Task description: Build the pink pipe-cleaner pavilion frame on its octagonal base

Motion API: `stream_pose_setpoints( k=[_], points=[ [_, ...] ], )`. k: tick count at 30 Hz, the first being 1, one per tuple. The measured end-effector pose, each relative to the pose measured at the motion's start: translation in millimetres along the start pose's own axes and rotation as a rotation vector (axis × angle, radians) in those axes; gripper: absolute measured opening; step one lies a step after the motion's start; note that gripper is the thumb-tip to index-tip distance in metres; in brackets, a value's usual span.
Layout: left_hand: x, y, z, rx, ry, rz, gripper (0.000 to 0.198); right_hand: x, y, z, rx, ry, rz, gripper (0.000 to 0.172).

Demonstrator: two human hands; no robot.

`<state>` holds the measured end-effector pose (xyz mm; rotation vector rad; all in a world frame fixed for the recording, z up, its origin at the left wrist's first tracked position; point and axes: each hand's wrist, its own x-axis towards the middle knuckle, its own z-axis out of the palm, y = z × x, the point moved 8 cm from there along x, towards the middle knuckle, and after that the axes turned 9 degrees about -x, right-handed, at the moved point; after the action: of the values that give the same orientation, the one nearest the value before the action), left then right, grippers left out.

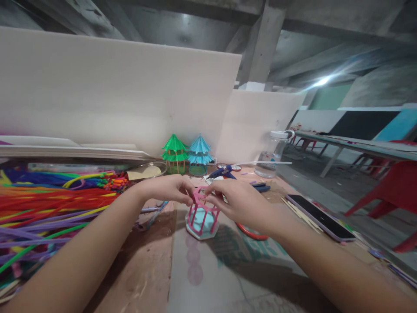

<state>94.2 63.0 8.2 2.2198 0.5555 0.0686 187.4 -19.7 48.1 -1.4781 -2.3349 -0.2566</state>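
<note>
A small model pavilion frame (202, 221) with pink posts stands on a pale blue, many-sided base (201, 235). Around its top runs a pink ring (201, 199). My left hand (172, 189) pinches this ring from the left, thumb and finger together at its edge. From the right, my right hand (233, 198) grips the opposite side of the ring with bent fingers. Behind my hands stand two finished-looking little pavilions, one with a green tiered roof (175, 150) and one with a blue tiered roof (200, 152).
Many coloured pipe cleaners (48, 208) lie at the left. Beyond my right hand are a dark blue glue gun (224, 172), pliers (261, 187) and a clear water bottle (271, 154). A red ring (252, 233) and a phone (317, 215) lie at the right.
</note>
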Motion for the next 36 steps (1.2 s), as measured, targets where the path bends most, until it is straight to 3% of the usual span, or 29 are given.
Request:
stream_pose_setpoints(
  k=[5, 8, 13, 17, 25, 36],
  points=[
    [-10, -18, -19.2, -0.123, 0.115, -0.097, 0.033, -2, 21, -15, -0.125, -0.063, 0.138, 0.018],
    [-15, -23, -27.3, -0.157, 0.189, -0.14, 0.043, -3, 33, -17, -0.123, -0.121, 0.138, 0.024],
    [-13, -16, -18.1, -0.173, 0.121, -0.099, 0.05, -7, 35, -3, -0.139, -0.383, 0.072, 0.029],
    [-10, -18, -10.0, -0.244, 0.061, -0.117, 0.052, -7, 30, 2, -0.084, -0.464, 0.05, 0.028],
    [-9, -22, -7.3, -0.336, 0.054, -0.145, 0.05, -5, 32, 13, 0.088, -0.488, 0.04, 0.021],
    [-7, -19, -3.6, -0.341, 0.055, -0.136, 0.047, -5, 37, 9, 0.042, -0.442, 0.077, 0.022]
  ],
)
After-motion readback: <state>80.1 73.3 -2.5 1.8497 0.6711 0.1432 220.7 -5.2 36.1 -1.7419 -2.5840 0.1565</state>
